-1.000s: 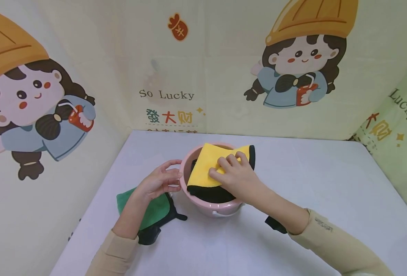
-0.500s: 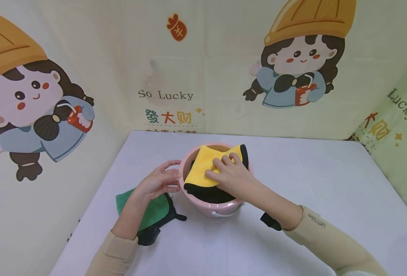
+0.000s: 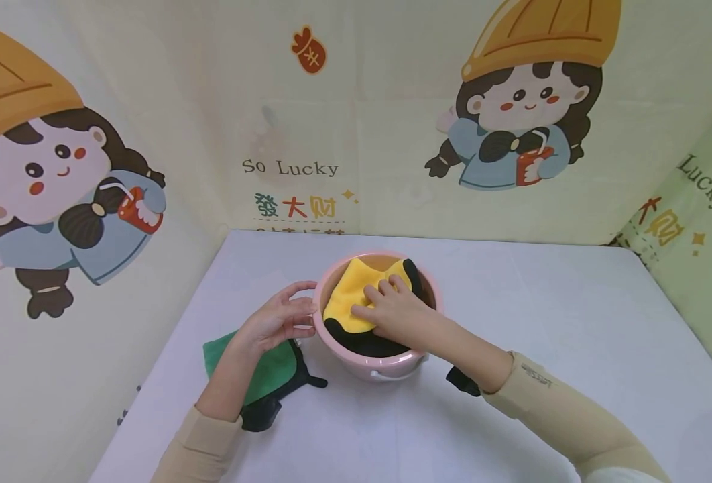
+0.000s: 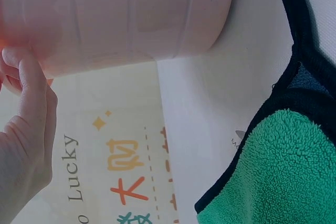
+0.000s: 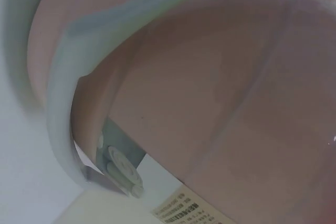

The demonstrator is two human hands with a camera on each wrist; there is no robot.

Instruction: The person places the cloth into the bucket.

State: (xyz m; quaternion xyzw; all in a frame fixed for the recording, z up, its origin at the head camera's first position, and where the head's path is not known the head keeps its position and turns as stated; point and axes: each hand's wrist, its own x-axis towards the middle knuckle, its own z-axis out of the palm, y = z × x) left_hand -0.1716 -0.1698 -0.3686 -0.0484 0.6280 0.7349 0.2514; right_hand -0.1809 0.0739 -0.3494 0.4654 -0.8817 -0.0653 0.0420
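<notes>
A pink bucket [image 3: 380, 367] stands on the table, its mouth facing up. Inside its rim lies a yellow cloth [image 3: 345, 305] with black edging. My right hand [image 3: 401, 315] reaches over the near right rim and grips this cloth with bent fingers; part of the cloth is hidden under the palm. At the bucket's left side, my left hand [image 3: 280, 315] touches the wall with loosely extended fingers. In the left wrist view those fingers [image 4: 32, 85] lie against the bucket [image 4: 121, 19]. The right wrist view shows only the bucket's outside [image 5: 220, 93], not the hand.
Under the left forearm lies a green cloth [image 3: 271, 376] with black trim and a loop. Part of a black thing [image 3: 463, 381] shows beside the right forearm. The bucket's pale handle [image 5: 60, 103] hangs at its near side. Printed curtain [image 3: 392, 134] encloses the table.
My right hand has moved left and down with the yellow cloth. The cloth's right corner, earlier over the rim, is now inside the bucket. The left hand stays put.
</notes>
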